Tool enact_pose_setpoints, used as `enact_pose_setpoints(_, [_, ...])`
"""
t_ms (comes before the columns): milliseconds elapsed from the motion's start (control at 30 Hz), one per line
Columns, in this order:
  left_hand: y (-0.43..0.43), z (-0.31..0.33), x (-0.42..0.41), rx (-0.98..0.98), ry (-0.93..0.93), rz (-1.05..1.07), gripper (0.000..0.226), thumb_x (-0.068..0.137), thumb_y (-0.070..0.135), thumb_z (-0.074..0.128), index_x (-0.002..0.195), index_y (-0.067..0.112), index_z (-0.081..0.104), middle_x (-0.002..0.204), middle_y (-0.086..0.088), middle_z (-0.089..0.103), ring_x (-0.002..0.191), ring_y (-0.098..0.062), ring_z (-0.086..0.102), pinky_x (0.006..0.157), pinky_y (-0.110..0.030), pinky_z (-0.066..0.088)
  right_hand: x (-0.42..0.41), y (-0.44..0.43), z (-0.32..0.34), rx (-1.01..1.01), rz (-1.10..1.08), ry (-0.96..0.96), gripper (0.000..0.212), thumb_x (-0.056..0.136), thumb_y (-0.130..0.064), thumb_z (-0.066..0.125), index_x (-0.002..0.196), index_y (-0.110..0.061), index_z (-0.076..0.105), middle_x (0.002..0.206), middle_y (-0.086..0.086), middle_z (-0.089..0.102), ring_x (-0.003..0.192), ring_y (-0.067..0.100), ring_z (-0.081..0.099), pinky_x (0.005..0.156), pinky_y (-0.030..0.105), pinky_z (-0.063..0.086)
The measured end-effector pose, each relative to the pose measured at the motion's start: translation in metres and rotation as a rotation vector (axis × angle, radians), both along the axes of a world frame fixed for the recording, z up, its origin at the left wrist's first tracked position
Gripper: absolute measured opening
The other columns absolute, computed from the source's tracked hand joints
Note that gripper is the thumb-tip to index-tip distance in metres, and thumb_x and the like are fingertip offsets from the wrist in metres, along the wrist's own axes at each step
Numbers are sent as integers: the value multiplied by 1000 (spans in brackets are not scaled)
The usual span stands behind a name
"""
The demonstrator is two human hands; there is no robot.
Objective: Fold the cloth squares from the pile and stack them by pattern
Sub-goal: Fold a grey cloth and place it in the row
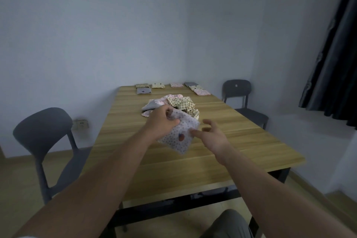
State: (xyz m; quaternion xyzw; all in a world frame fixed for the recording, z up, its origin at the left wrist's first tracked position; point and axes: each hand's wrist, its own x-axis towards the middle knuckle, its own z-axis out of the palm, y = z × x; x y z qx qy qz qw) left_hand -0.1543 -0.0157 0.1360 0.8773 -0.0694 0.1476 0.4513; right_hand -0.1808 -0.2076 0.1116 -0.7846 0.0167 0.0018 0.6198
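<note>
A lilac cloth square (180, 135) with small dots and a dark motif hangs above the wooden table (193, 160). My left hand (161, 120) grips its upper corner. My right hand (212, 134) is beside the cloth's right edge with fingers spread; one finger touches the cloth. Behind them lies the loose pile of cloth squares (173, 103), checked, pink and grey. Folded squares sit in a row at the table's far edge: a checked one (142, 85), a cream one (158, 85), a pink one (176, 84), a grey one (191, 84), and more at the right (201, 91). A grey folded one (144, 91) lies in front of the checked one.
A grey chair (46, 141) stands at the table's left and a dark chair (239, 94) at its far right. A dark curtain (336, 54) hangs on the right. My knee (229, 224) shows below the table's near edge.
</note>
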Motion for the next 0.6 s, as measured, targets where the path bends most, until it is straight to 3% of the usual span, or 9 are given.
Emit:
enact_pose_setpoints(67, [-2,2,-4,120,-5,-101,38,87,22,79,121,18,62,112,10,57,107,-13,57,86,-29,45,0,-2,3,-57,9,-84,75,87,-36,78,150,-28,38,138,-4,51,115,16,53,86,27,44])
enact_pose_setpoints(133, [-4,3,-5,160,37,-173,42,86,23,80,123,20,61,117,7,58,107,-11,55,89,-32,47,1,-4,6,-80,55,-109,63,90,-30,75,146,-22,47,131,-3,59,105,14,60,71,20,46])
enact_pose_setpoints(167, [-6,2,-3,155,59,-188,44,85,24,81,124,21,61,119,5,59,108,-12,57,90,-34,49,2,-7,6,-85,67,-100,54,91,-28,75,140,-18,55,122,0,66,99,15,65,69,21,51])
enact_pose_setpoints(233, [-6,0,0,113,111,-173,53,82,28,84,128,22,60,122,1,62,109,-17,60,91,-39,52,5,-11,6,-93,46,-83,29,91,-23,75,118,-13,70,103,7,74,93,21,71,77,36,61])
enact_pose_setpoints(300, [-12,-3,8,26,188,-170,63,79,28,87,134,18,58,118,0,63,103,-18,62,85,-36,53,10,-21,3,-54,10,-60,12,90,-19,75,95,-9,73,97,13,76,92,27,73,85,48,61])
enact_pose_setpoints(400, [-21,-13,17,-105,309,-200,51,80,35,84,123,15,66,112,-1,68,98,-19,66,76,-32,57,13,-33,0,-46,12,-29,14,92,-18,73,97,-5,71,102,16,74,95,32,72,84,50,60])
enact_pose_setpoints(500, [-41,-26,34,-127,355,-195,51,82,61,72,110,19,74,111,-2,72,101,-24,69,89,-46,59,26,-51,-4,-127,44,-13,15,95,-23,69,102,-9,69,100,13,74,92,28,73,78,46,62])
enact_pose_setpoints(600, [-59,-33,49,-155,334,-175,40,91,55,67,99,16,76,103,-2,75,98,-24,71,94,-52,57,40,-66,-3,-248,97,-15,15,94,-27,71,103,-15,69,97,6,73,87,24,73,75,43,64])
